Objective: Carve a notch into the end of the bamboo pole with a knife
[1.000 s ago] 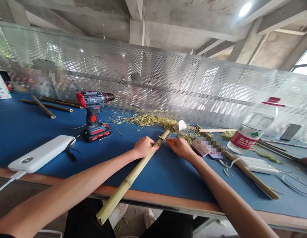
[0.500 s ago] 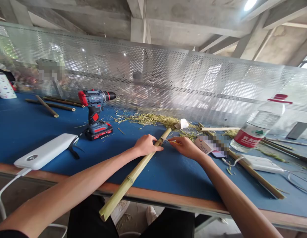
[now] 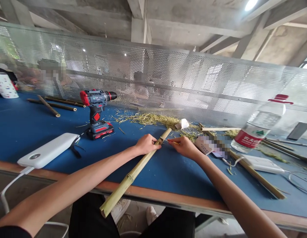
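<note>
Head view: we note the bamboo pole (image 3: 142,164) on the table (image 3: 173,181), right of the drill (image 3: 96,116) and nearer to us, its lower end jutting past the table's edge. The left hand (image 3: 145,144) grips the pole towards its upper end. The right hand (image 3: 184,146), farther right of the drill, is closed on a slim tool (image 3: 173,142), tip at the pole; contact we cannot tell. Shavings (image 3: 153,119) lie right of the drill.

Yellow-green bamboo pole (image 3: 140,165), blue tabletop (image 3: 168,177), red-and-grey drill (image 3: 96,109)

Left fingers (image 3: 157,146) and right fingers (image 3: 177,139) curl, arms (image 3: 94,175) stretched forward (converging).
</note>
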Tool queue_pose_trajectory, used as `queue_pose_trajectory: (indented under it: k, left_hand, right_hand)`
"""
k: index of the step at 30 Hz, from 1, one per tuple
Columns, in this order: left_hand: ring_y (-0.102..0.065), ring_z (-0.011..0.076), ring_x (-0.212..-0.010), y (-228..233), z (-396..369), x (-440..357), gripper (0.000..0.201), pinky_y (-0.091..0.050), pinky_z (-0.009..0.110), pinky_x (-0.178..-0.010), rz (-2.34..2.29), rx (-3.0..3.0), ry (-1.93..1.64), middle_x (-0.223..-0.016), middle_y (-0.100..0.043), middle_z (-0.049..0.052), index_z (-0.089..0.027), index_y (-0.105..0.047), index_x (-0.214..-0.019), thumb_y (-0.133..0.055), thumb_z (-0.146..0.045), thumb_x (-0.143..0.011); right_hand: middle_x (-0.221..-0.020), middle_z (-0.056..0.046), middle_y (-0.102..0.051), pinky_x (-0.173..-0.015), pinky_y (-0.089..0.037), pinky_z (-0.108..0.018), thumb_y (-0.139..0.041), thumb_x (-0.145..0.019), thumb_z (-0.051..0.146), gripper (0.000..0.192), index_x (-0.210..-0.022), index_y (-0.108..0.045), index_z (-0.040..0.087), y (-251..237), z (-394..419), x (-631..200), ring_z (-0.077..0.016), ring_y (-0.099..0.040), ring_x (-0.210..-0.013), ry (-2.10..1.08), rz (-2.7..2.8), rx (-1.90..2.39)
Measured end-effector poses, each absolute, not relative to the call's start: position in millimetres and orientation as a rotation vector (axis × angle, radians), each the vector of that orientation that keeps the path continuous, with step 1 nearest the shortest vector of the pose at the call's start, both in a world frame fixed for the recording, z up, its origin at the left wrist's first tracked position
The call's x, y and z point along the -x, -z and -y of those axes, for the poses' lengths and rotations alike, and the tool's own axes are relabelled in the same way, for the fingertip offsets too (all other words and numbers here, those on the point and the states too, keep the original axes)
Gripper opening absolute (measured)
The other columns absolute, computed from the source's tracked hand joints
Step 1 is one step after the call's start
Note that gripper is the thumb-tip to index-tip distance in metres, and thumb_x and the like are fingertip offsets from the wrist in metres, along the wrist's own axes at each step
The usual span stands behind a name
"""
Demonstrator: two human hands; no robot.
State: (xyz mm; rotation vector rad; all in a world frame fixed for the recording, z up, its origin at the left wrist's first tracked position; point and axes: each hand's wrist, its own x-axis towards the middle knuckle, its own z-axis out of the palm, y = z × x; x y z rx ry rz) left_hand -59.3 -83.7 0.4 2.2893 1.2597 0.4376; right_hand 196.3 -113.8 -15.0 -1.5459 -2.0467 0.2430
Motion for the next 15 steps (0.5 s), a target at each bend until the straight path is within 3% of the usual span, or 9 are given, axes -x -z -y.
queue_pose_trajectory:
  k: [7, 11, 15]
  left_hand:
    - [-0.071, 0.0225, -0.098, -4, 88, 58, 0.034, -0.064, 0.039, -0.084, -1.26, -2.307, -0.468, -0.115, -0.072, 0.007, -0.013, -0.072, -0.117, -0.073, -0.043, -0.102]
    - [-0.072, 0.0218, -0.097, -9, 89, 57, 0.033, -0.064, 0.039, -0.084, -1.283, -2.287, -0.522, -0.113, -0.073, 0.007, -0.013, -0.072, -0.116, -0.073, -0.044, -0.102]
    - [-0.071, 0.0188, -0.089, -38, 92, 70, 0.032, -0.063, 0.037, -0.081, -1.307, -2.234, -0.728, -0.104, -0.073, 0.006, -0.014, -0.072, -0.111, -0.069, -0.045, -0.104]
  right_hand:
    - [-0.112, -0.015, -0.086, -0.089, -0.059, -0.042, -0.065, -0.105, 0.038, 0.033, -0.126, -0.087, 0.025, 9, 95, -193, -0.0376, -0.081, -0.104, -0.013, 1.969, 1.707]
    - [-0.111, -0.015, -0.085, -0.092, -0.059, -0.044, -0.061, -0.107, 0.04, 0.037, -0.135, -0.082, 0.026, 11, 100, -195, -0.0368, -0.08, -0.103, 0.058, 1.973, 1.716]
    - [-0.127, -0.015, -0.079, -0.105, -0.056, -0.045, -0.065, -0.104, 0.034, 0.036, -0.135, -0.081, 0.026, 10, 114, -200, -0.0351, -0.075, -0.119, 0.1, 2.016, 1.613]
